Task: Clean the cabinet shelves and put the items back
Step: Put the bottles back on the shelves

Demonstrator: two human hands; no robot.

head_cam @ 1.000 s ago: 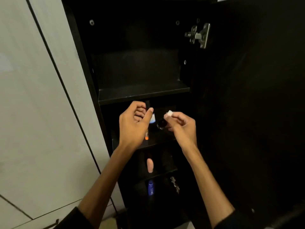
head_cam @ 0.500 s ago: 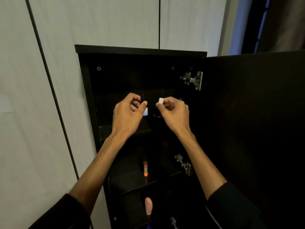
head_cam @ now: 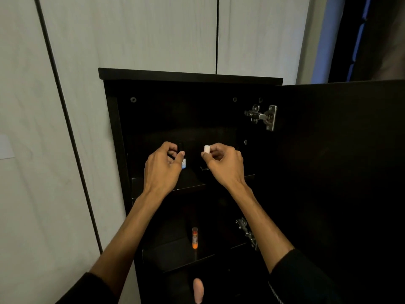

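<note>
From the head view, a dark cabinet [head_cam: 190,75] stands open, its door [head_cam: 339,172] swung to the right. The left hand [head_cam: 162,167] has its grip curled round a small dark bottle [head_cam: 183,163], mostly hidden; only a bit of label shows. The right hand [head_cam: 223,163] pinches a small white cap [head_cam: 206,148]. Both are in front of the top shelf [head_cam: 190,183]. An orange tube [head_cam: 194,237] stands upright on the middle shelf [head_cam: 175,253]. Below, a pink thing [head_cam: 198,290] is too dark to make out.

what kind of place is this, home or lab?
Probably a home, perhaps a bathroom or bedroom, though I can't tell which. A narrow dark wall cabinet hangs open on pale panelled walls, its shelves holding small tubes like the orange-capped one.
</note>
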